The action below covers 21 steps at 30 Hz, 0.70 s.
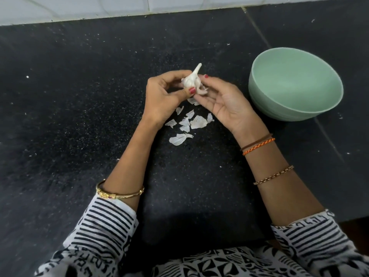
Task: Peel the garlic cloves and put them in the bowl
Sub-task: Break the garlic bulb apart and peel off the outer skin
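A white garlic bulb (192, 79) with its stem pointing up and away is held above the black counter, between both hands. My left hand (164, 94) grips it from the left, thumb pressed on its front. My right hand (223, 100) pinches its right side, where a loose clove or skin hangs down. Several white skin flakes (196, 121) lie on the counter just below the hands. A pale green bowl (295, 82) stands to the right of my right hand, and I see nothing inside it.
The black speckled counter (79, 116) stretches wide to the left and towards me. A white tiled wall (119, 7) runs along its far edge. A seam in the counter runs diagonally past the bowl on the right.
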{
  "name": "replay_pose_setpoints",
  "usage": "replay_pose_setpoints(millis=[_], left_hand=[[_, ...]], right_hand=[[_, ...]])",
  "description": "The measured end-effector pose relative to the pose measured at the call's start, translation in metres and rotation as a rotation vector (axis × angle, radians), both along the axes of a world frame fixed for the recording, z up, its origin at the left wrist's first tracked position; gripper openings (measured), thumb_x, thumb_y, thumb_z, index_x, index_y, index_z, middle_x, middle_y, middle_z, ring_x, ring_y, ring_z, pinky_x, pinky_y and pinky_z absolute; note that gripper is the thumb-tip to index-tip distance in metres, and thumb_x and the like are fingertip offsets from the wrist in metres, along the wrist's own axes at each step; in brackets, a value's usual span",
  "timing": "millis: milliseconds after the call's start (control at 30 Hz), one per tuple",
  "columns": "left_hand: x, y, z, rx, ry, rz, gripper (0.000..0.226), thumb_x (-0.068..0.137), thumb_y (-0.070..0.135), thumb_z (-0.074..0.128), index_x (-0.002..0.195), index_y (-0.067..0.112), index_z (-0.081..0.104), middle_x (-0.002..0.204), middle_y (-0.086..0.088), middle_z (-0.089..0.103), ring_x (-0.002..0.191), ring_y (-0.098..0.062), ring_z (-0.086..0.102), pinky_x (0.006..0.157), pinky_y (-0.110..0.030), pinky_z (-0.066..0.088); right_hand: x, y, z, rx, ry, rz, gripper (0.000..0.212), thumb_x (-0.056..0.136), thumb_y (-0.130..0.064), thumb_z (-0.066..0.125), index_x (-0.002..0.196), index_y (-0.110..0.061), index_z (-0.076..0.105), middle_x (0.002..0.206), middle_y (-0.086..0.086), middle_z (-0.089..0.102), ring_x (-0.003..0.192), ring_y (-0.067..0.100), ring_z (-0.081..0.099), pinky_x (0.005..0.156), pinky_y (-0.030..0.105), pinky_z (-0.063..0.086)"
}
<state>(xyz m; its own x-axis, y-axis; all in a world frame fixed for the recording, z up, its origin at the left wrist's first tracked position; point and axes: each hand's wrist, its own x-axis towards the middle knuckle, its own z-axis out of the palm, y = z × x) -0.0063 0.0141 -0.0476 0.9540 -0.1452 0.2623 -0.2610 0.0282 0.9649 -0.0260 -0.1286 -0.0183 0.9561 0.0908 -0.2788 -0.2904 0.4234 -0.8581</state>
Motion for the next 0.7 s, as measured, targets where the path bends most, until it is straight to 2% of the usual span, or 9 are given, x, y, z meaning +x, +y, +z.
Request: replay_pose_setpoints(millis=[100,200,267,367,500,533,600,700], left_hand=[[0.001,0.002,0.001,0.052,0.006,-0.034,0.041,0.071,0.002,0.074,0.109,0.004,0.062,0.098,-0.008,0.067,0.09,-0.016,0.064,0.08,-0.025,0.053],[0.001,0.001,0.001,0.109,-0.022,-0.107,0.044,0.064,0.02,0.08,0.104,0.015,0.064,0.102,-0.012,0.065,0.095,-0.026,0.064,0.083,-0.032,0.054],[-0.001,-0.002,0.002,0.172,-0.055,-0.051,0.042,0.058,0.034,0.08,0.096,0.025,0.065,0.1,-0.006,0.063,0.093,-0.028,0.064,0.08,-0.03,0.056],[-0.001,-0.005,0.002,0.219,-0.106,0.068,0.035,0.058,0.043,0.077,0.089,0.033,0.064,0.091,0.006,0.062,0.083,-0.024,0.065,0.076,-0.033,0.057],[-0.002,-0.008,0.002,0.225,-0.121,0.111,0.03,0.063,0.035,0.078,0.09,0.033,0.065,0.088,-0.001,0.064,0.073,-0.029,0.064,0.072,-0.042,0.056],[-0.002,-0.008,0.001,0.223,-0.123,0.123,0.03,0.064,0.032,0.078,0.092,0.032,0.066,0.085,0.001,0.064,0.068,-0.028,0.064,0.071,-0.045,0.056],[-0.003,-0.007,0.001,0.208,-0.116,0.14,0.03,0.066,0.028,0.077,0.094,0.03,0.067,0.074,0.015,0.064,0.061,-0.016,0.061,0.074,-0.048,0.055],[-0.003,-0.005,0.001,0.177,-0.09,0.151,0.03,0.066,0.027,0.077,0.095,0.032,0.071,0.065,0.024,0.062,0.064,-0.007,0.056,0.077,-0.052,0.053]], right_hand=[[-0.001,0.0,-0.003,-0.06,-0.049,0.044,0.016,0.091,-0.008,0.054,0.104,-0.004,0.063,0.087,0.005,0.072,0.086,0.011,0.068,0.076,0.02,0.054],[-0.002,0.0,-0.005,-0.142,-0.107,0.003,0.019,0.091,-0.004,0.054,0.107,-0.003,0.062,0.082,0.0,0.072,0.082,0.01,0.069,0.072,0.019,0.054],[-0.002,0.001,-0.007,-0.201,-0.128,-0.006,0.021,0.092,-0.004,0.052,0.11,-0.002,0.063,0.087,0.001,0.071,0.082,0.011,0.068,0.07,0.02,0.055],[-0.002,0.006,-0.009,-0.307,-0.153,-0.045,0.023,0.093,-0.005,0.05,0.113,0.001,0.062,0.098,0.005,0.068,0.086,0.014,0.067,0.075,0.025,0.056],[0.0,0.011,-0.013,-0.454,-0.231,-0.129,0.021,0.092,0.0,0.05,0.106,0.004,0.065,0.085,0.004,0.069,0.075,0.009,0.067,0.067,0.021,0.055],[0.0,0.013,-0.014,-0.474,-0.249,-0.147,0.02,0.092,0.001,0.051,0.106,0.004,0.066,0.083,0.003,0.069,0.072,0.008,0.066,0.064,0.02,0.054],[0.0,0.016,-0.015,-0.498,-0.284,-0.175,0.02,0.091,0.003,0.052,0.104,0.004,0.066,0.081,0.002,0.069,0.07,0.007,0.066,0.061,0.017,0.052],[0.0,0.021,-0.017,-0.521,-0.317,-0.217,0.02,0.09,0.004,0.052,0.1,0.003,0.068,0.079,0.0,0.069,0.072,0.008,0.065,0.06,0.017,0.051]])
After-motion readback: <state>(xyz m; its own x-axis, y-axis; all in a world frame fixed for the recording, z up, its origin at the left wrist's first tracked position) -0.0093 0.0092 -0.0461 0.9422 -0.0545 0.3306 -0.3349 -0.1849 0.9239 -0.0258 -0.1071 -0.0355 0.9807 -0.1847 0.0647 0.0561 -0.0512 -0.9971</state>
